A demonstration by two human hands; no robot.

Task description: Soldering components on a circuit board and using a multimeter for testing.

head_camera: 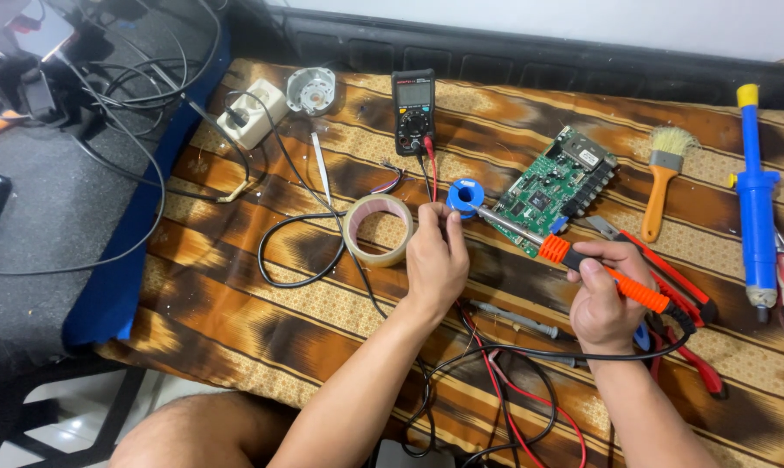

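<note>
- Plainly, the counter (pixel 262 338) under its brown patterned cloth is crowded: cables (pixel 504 390) loop across the lower middle of the frame, and I judge a snag on the iron's cord could jerk the hot tip off its mark.
- Right hand (pixel 601 303), right of centre, is closed around the orange grip of the soldering iron (pixel 574 260); its long axis runs from lower right to upper left, tip pointing up-left at the blue solder spool (pixel 466 195) near the frame's middle.
- Left hand (pixel 437 260) is closed, fingers pinched close to that tip; what it pinches is too small to tell. The likely risk is a burnt fingertip, so near the hot end.
- Circuit board (pixel 561 186) lies just beside the iron's shaft, upper right of centre; a slip could scorch it.
- Tape roll (pixel 378 229) sits just left of the left hand; a stray tip could melt it.
</note>
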